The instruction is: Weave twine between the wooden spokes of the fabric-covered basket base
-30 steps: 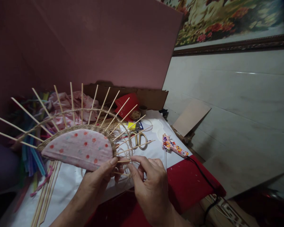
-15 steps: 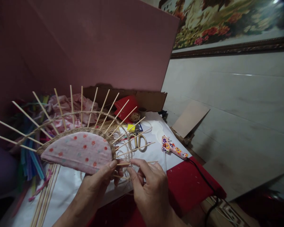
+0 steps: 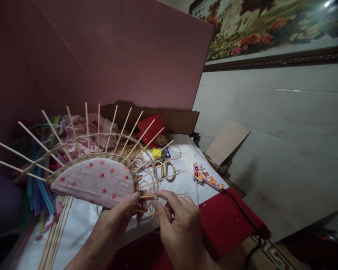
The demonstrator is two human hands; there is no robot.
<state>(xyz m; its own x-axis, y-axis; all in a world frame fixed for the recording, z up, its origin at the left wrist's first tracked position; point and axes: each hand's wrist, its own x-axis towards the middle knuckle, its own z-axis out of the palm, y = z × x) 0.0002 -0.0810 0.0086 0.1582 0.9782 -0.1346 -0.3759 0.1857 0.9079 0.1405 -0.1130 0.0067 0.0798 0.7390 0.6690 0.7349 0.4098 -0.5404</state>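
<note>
A half-round basket base [image 3: 92,182], covered in pink cloth with red flowers and edged in woven twine, is held up above the table. Thin wooden sticks [image 3: 52,127] fan out from its curved edge. A strand of twine [image 3: 109,135] runs in an arc across the sticks, some way out from the rim. My left hand [image 3: 121,213] grips the base at its right corner, thumb on the cloth and fingers underneath. My right hand [image 3: 177,217] pinches at a stick near that corner, where the twine crosses; the exact grip is partly hidden by the fingers.
Behind the base lie scissors [image 3: 169,172], a yellow block [image 3: 156,153] and a small twine ball [image 3: 161,140]. A flowered glue gun [image 3: 207,178] with a black cord rests at the right on white paper [image 3: 183,140]. Loose sticks [image 3: 55,232] and coloured strips [image 3: 39,195] are at the left.
Hardly anything differs. The whole view has shifted slightly, and both hands keep the same hold near the right corner of the base.
</note>
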